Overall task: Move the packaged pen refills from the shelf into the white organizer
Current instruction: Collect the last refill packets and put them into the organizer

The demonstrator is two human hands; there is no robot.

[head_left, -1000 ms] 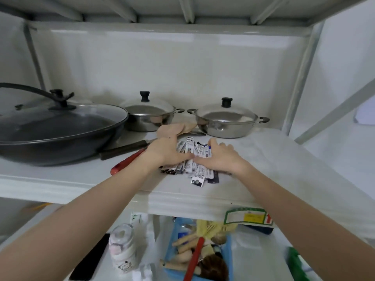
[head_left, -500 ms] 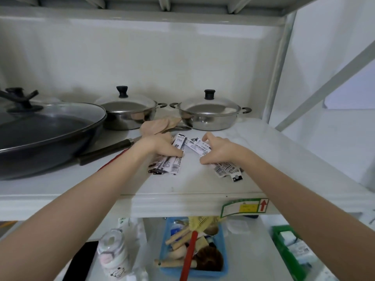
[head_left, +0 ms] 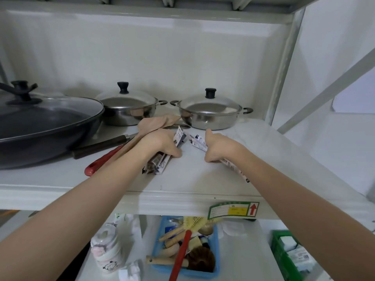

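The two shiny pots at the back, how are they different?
The left pot sits partly hidden behind the big black pan; the right pot stands in full view. The right pot shows both side handles, the left pot only one. The right pot stands nearer the front. Both are steel, with domed lids and black knobs.

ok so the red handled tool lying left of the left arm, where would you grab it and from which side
Take the red handle at its thick end near the shelf's front edge, coming in from the front-left. It lies flat, angled back and to the right; its far end runs under the left hand and the wooden spatula, so only the near part looks free, and fingers can wrap it there.
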